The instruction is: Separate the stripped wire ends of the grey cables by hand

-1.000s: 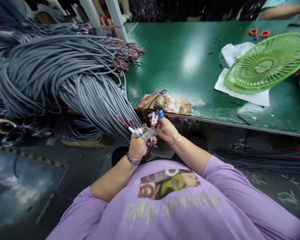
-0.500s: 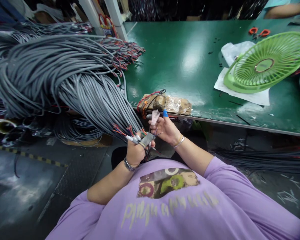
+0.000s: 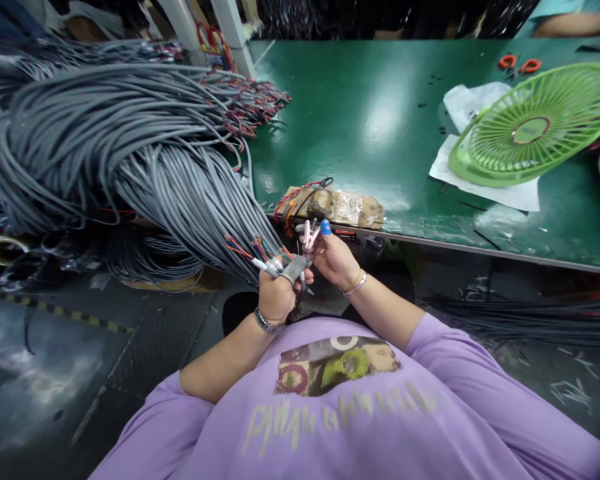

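My left hand [image 3: 276, 293], with a grey cover on its thumb, is closed around the ends of several grey cables [image 3: 215, 220]. Thin orange, blue and green wires [image 3: 240, 248] fan out from white sleeve-like ends [image 3: 264, 267] above that fist. Close beside it, my right hand [image 3: 337, 260] pinches a small pink clip [image 3: 310, 233] whose two arms spread upward in a V. Blue tape [image 3: 325, 227] wraps a fingertip of this hand. The clip's lower end sits near the wire tips by my left thumb; I cannot make out whether it grips a wire.
Bundled grey cables [image 3: 70, 127] fill the left side. On the green table [image 3: 340, 120], a wooden block [image 3: 370, 210] with wires lies at the front edge. A green fan [image 3: 535, 127] and orange-handled cutters [image 3: 519, 65] are at right. Another person's arm [image 3: 575, 25] shows at top right.
My hands have come closer together. The pink clip has turned, and its two arms now show apart. My left hand has shifted slightly to the right.
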`<state>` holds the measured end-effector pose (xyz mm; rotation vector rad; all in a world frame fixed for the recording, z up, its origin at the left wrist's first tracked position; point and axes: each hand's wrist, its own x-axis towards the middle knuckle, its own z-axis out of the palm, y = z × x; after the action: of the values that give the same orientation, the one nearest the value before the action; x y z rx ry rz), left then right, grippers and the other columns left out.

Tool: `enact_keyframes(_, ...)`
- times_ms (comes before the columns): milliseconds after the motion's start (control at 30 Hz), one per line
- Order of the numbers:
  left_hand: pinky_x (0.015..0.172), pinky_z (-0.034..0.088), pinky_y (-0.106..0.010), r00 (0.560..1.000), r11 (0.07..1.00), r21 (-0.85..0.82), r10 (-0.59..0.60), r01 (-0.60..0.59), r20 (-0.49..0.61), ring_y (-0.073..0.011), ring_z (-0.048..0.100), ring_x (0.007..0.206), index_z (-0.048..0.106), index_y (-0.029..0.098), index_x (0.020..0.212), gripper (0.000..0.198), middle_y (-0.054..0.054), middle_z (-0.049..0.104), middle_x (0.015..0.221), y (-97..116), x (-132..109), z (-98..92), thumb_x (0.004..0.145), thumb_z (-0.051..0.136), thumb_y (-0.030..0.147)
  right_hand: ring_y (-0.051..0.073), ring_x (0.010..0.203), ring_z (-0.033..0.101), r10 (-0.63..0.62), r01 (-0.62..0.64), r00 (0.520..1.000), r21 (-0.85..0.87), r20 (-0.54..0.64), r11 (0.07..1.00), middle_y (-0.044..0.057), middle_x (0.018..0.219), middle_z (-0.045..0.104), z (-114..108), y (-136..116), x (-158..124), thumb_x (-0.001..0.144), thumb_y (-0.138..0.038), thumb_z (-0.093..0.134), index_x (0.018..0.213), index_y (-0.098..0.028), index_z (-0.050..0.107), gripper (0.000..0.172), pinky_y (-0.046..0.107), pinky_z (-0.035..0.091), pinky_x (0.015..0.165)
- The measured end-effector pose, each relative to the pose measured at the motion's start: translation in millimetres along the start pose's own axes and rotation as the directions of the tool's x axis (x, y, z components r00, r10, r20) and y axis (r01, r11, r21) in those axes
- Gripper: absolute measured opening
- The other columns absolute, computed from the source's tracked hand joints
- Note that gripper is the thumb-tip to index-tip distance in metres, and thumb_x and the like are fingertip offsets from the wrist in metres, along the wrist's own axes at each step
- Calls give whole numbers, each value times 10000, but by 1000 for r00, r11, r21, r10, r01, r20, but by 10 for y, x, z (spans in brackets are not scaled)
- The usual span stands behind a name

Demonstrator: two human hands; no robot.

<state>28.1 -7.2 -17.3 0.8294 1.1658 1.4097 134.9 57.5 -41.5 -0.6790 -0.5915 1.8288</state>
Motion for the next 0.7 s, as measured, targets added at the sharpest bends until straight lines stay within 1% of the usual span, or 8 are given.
enact_keyframes(67,353,337,-158,1000,1000,0,0,0,-4,-110,602,429,596,148,665,300,1,636,515,3,-2,-6,655,780,385,100,590,505,-26,26,999,-6,-18,1000,15,694,630,11,4,-2,839,-638,570,776,-169,658,481,226,409,544)
enact_keyframes(100,357,341,-160,1000,1000,5,0,0,-2,-110,603,430,594,148,663,301,2,636,515,2,-2,-9,656,780,384,101,593,509,-16,16,1000,-3,-22,1000,18,699,635,25,-3,-5,842,-640,566,774,-168,655,485,223,408,542)
enact_keyframes(233,367,357,-165,1000,999,33,0,-1,12,-101,587,412,581,146,641,301,1,636,514,-19,5,-24,665,782,369,109,600,517,134,-136,991,78,27,988,20,715,645,119,-53,-11,833,-652,571,778,-169,631,490,224,417,530)
enact_keyframes(300,359,347,-164,1000,999,34,5,-5,1,-99,582,407,583,146,643,305,-2,638,513,-37,7,-35,669,778,379,104,588,504,164,-169,985,145,45,975,11,685,630,162,-57,-6,819,-653,591,762,-171,612,486,217,415,519)
enact_keyframes(400,358,355,-164,1000,999,30,17,-17,3,-101,584,411,590,149,659,308,-3,641,516,-58,3,-56,667,774,395,93,566,479,148,-150,989,222,27,963,-3,630,597,194,-30,9,797,-648,624,728,-174,588,480,202,413,512)
enact_keyframes(600,374,396,-176,1000,996,79,28,-29,14,-105,588,415,595,151,666,299,-4,643,519,-75,-6,-78,669,765,398,97,574,496,126,-110,990,222,-58,969,-2,627,590,221,5,18,769,-646,658,733,-174,591,478,209,435,526)
enact_keyframes(700,379,405,-178,1000,995,94,27,-27,7,-104,585,414,591,152,659,303,-4,643,521,-77,-1,-80,673,764,401,90,559,484,138,-128,990,246,-24,961,-7,628,583,222,14,14,767,-682,630,746,-174,586,511,210,431,528)
